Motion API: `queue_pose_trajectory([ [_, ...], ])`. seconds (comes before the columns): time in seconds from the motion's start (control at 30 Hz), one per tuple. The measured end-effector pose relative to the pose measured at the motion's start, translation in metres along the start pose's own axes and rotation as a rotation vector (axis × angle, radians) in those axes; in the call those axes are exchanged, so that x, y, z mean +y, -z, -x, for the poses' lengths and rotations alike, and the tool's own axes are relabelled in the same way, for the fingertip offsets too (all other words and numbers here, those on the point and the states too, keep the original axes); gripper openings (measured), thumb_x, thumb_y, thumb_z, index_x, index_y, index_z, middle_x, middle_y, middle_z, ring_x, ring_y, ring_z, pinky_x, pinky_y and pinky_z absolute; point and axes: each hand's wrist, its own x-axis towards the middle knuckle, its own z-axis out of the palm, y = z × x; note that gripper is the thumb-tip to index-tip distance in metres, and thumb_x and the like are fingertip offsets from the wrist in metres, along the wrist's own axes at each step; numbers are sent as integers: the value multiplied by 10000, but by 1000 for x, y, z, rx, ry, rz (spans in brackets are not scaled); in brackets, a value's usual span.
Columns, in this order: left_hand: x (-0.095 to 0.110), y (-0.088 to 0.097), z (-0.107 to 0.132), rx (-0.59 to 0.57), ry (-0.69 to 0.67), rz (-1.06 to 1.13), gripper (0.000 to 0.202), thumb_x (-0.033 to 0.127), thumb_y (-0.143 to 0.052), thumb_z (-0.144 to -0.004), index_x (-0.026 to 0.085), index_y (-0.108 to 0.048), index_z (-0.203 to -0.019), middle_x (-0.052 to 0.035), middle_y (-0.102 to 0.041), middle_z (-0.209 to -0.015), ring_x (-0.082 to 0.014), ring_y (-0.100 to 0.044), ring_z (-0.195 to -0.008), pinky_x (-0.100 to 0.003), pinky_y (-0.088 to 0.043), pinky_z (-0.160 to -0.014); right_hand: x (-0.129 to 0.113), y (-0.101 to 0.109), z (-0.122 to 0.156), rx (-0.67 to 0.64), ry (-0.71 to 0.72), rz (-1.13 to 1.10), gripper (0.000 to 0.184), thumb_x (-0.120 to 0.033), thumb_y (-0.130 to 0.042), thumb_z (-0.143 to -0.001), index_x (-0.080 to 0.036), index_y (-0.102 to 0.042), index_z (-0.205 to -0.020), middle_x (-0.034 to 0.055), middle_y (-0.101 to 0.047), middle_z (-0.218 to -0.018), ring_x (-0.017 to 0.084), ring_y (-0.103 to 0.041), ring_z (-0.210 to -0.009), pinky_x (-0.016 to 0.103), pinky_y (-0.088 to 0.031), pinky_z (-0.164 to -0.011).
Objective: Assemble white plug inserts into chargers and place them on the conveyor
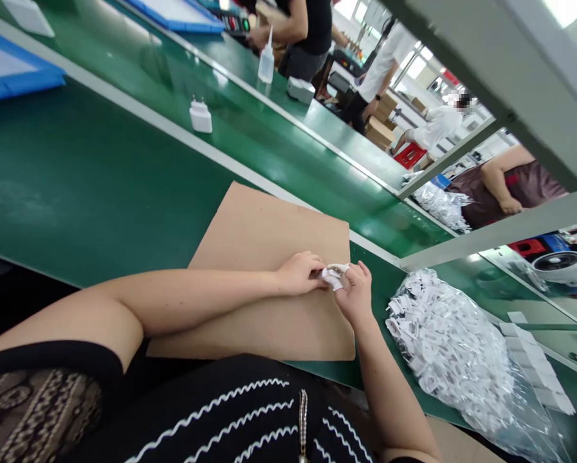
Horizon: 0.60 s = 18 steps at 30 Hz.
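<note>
Both of my hands meet over a brown cardboard sheet (269,225) on the green bench. Between them is a small white plastic part (334,275), partly covered by fingers. My left hand (302,273) pinches its left side, with the fingers curled. On the other side, my right hand (356,289) grips the part between thumb and fingers; white covers show on some fingertips. A clear plastic bag (457,347) full of small white plastic pieces lies to the right of my right forearm.
A white plug adapter (201,116) stands on the green conveyor (249,138) beyond the cardboard. Past it are a dropper bottle (265,64) and a white box (300,90). Blue trays (18,71) lie at left. A metal frame post (500,228) crosses the right. Co-workers stand and sit behind.
</note>
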Motion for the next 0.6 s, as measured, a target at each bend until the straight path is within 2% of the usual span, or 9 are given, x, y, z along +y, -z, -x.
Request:
queue_pose_trajectory([
  [0.1, 0, -4, 0, 11, 18, 10, 230, 400, -780, -838, 195, -780, -943, -69, -750, -948, -231, -644, -908, -353, -485, -872, -2, -9, 7, 55, -44, -111, 214, -294, -624, -895, -258, -733, -1076, 33, -743, -954, 222, -691, -964, 517, -334, -1180],
  [0.17, 0, -6, 1, 16, 39, 24, 231, 401, -769, -835, 203, -786, -951, -66, -744, -921, -226, -645, -884, -339, -497, -839, -3, -19, 11, 133, -110, -230, 350, -329, -618, -908, -263, -677, -1246, 44, -735, -1019, 229, -689, -1002, 530, -371, -1168],
  [0.23, -1, -8, 1, -1, 81, 79, 297, 393, -751, -833, 213, -780, -1068, -52, -739, -909, -203, -641, -808, -312, -509, -764, -2, -30, 15, 246, -180, -347, 599, -390, -635, -910, -261, -493, -1477, 84, -679, -1206, 242, -658, -1109, 524, -422, -1142],
  [0.3, -5, -7, -4, -26, 120, 140, 394, 379, -732, -836, 214, -745, -1193, -43, -747, -936, -183, -641, -748, -293, -516, -712, 2, -42, 17, 340, -230, -424, 822, -446, -649, -901, -261, -259, -1600, 136, -524, -1426, 254, -596, -1223, 513, -450, -1131],
  [0.37, -13, 1, -18, -10, 149, 140, 423, 365, -724, -841, 213, -722, -1236, -43, -761, -999, -185, -661, -767, -291, -530, -728, 8, -52, 17, 362, -277, -470, 871, -483, -619, -920, -258, -148, -1617, 168, -383, -1528, 259, -555, -1268, 510, -453, -1137],
  [0.47, -33, 30, -55, 132, 256, -51, 399, 305, -715, -846, 234, -707, -1239, -31, -764, -1103, -192, -691, -872, -282, -539, -807, 16, -62, 14, 277, -353, -470, 777, -516, -543, -959, -221, -195, -1588, 193, -380, -1499, 281, -551, -1247, 532, -458, -1129],
  [0.6, -64, 91, -109, 334, 450, -284, 376, 280, -671, -881, 229, -666, -1254, -62, -754, -1162, -236, -695, -997, -310, -524, -873, 20, -66, 12, 137, -307, -328, 767, -533, -551, -950, -180, -266, -1569, 207, -427, -1477, 346, -492, -1347, 577, -402, -1168],
])
